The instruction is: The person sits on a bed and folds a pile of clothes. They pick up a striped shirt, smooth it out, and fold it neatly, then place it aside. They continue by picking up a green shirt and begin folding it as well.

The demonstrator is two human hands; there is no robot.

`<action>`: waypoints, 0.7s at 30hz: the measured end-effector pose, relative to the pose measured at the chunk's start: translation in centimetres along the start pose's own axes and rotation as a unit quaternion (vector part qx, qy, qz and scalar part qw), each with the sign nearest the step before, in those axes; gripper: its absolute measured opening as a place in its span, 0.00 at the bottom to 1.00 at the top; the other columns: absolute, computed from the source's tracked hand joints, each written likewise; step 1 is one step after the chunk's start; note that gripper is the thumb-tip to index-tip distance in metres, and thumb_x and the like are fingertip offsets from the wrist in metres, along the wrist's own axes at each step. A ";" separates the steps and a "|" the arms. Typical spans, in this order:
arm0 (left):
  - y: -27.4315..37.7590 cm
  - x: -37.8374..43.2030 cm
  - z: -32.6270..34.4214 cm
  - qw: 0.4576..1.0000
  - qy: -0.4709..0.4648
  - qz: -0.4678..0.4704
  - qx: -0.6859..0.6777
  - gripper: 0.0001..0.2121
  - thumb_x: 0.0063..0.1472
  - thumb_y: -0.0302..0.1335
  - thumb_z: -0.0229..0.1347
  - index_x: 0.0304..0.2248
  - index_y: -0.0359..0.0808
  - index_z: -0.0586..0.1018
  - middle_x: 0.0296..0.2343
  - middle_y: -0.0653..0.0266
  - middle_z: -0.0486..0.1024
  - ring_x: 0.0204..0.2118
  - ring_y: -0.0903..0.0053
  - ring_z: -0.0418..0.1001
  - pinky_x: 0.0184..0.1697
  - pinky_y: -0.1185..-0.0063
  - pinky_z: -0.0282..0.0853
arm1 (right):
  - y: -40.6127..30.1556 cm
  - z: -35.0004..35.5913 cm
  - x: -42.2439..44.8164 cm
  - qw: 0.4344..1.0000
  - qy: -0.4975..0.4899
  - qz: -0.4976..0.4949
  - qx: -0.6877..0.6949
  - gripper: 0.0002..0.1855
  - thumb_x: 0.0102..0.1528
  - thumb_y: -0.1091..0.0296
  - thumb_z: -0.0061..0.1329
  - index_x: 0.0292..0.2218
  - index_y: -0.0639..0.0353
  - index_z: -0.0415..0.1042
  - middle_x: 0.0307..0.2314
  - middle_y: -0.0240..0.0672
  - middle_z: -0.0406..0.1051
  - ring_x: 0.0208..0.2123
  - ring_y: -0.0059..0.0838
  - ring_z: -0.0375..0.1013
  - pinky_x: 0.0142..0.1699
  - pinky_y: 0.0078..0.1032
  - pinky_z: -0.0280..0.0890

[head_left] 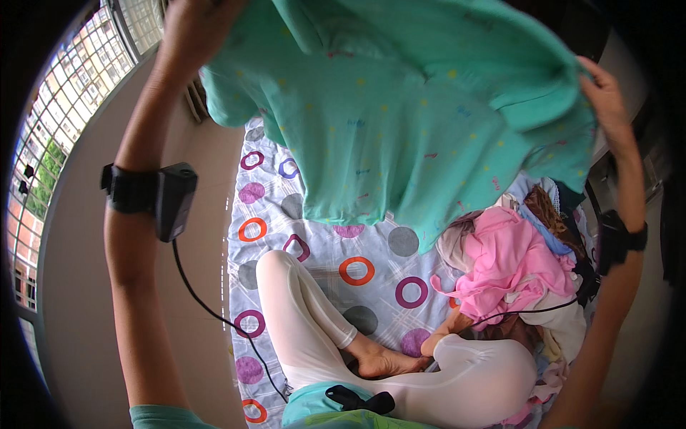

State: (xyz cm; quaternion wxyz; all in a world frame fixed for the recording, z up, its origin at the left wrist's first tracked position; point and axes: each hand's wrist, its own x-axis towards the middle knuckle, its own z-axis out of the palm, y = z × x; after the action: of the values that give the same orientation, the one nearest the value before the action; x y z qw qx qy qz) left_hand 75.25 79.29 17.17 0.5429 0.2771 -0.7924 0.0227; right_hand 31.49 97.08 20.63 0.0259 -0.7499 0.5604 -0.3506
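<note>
A green garment with small coloured prints hangs spread out in the air before me. At its upper left, my left hand is raised against the cloth, its fingertips hidden or cut off by the picture's top edge. My right hand pinches the garment's right side between thumb and fingers. The lower hem hangs over a patterned bedsheet with rings and dots. Below the garment's right corner lies a heap of crumpled clothes, with a pink cloth on top.
My crossed legs in white leggings occupy the near part of the bed. Black cables run from the devices strapped to my forearms. Brown cloth and white cloth lie in the heap. A barred window is at left.
</note>
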 end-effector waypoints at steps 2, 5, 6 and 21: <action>1.6 1.2 -2.5 0.997 0.022 0.073 -0.027 0.07 0.56 0.23 0.45 0.30 0.29 0.73 0.21 0.72 0.70 0.23 0.88 0.65 0.26 0.86 0.63 | -1.2 -3.4 -1.3 0.998 0.036 -0.030 -0.032 0.17 0.53 0.63 0.39 0.45 0.57 0.62 0.34 0.31 0.67 0.36 0.21 0.67 0.42 0.17 0.62; 3.4 0.7 -4.7 0.990 0.076 0.110 -0.053 0.08 0.55 0.25 0.46 0.28 0.29 0.74 0.19 0.70 0.70 0.22 0.87 0.66 0.25 0.86 0.64 | -2.5 -7.0 -4.6 0.998 0.039 -0.026 -0.035 0.16 0.52 0.64 0.40 0.42 0.58 0.63 0.32 0.31 0.67 0.34 0.20 0.67 0.40 0.17 0.62; 3.9 0.0 -5.2 0.989 0.080 0.106 -0.061 0.08 0.55 0.25 0.46 0.28 0.29 0.74 0.19 0.69 0.70 0.22 0.87 0.66 0.25 0.85 0.64 | -2.8 -7.9 -5.7 0.999 0.035 -0.020 -0.033 0.16 0.52 0.64 0.41 0.41 0.58 0.64 0.32 0.30 0.67 0.33 0.20 0.67 0.39 0.17 0.63; -2.6 -10.9 7.9 0.909 -0.360 -0.189 -0.092 0.19 0.53 0.40 0.48 0.25 0.28 0.74 0.17 0.57 0.71 0.19 0.79 0.68 0.24 0.79 0.65 | 8.8 9.0 0.1 0.968 -0.198 0.121 0.091 0.08 0.40 0.69 0.50 0.24 0.62 0.72 0.19 0.26 0.67 0.23 0.13 0.64 0.29 0.13 0.59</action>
State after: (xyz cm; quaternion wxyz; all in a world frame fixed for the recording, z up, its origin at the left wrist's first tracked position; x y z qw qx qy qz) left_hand 72.55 78.91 3.67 0.2375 0.3600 -0.8654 -0.2550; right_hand 29.29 90.57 10.04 0.2469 -0.7256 0.5962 -0.2390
